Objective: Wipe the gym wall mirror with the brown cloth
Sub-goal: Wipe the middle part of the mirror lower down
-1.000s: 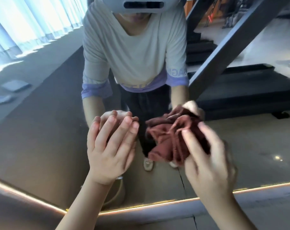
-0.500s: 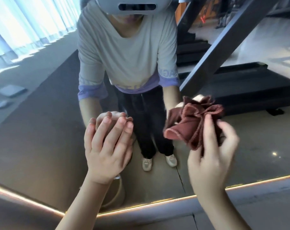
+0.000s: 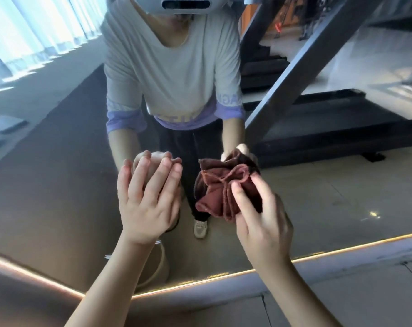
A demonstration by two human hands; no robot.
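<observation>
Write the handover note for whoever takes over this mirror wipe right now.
Left hand: open, fingers straight, tips at the large wall mirror.
Right hand: grips the bunched reddish-brown cloth, which is against the glass low down, above the lit strip along the mirror's bottom edge.
Done: cloth is in hand and at the mirror; how much is already wiped cannot be told.
Left: wipe across the glass.
</observation>
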